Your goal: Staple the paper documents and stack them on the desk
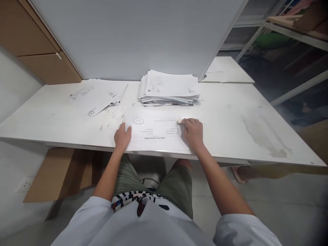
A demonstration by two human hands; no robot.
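Observation:
A printed sheet of paper (153, 133) with a round stamp lies on the white table in front of me, its print upside down to me. My left hand (123, 136) is at its left edge, the thumb on top and the fingers closed around the side. In my right hand (192, 133), pinched between thumb and fingers, is a small pale block that looks like an eraser (180, 121). That block sits over the right part of the sheet. Small crumbs and smudges (110, 118) dot the table left of the sheet.
Behind the sheet stands a thick stack of papers (170, 85). A looser fanned pile (96, 95) lies to the left. A grey panel (138, 37) rises along the table's back. An open cardboard box (58, 171) is below at left. Another person's foot (239, 174) shows beneath at right.

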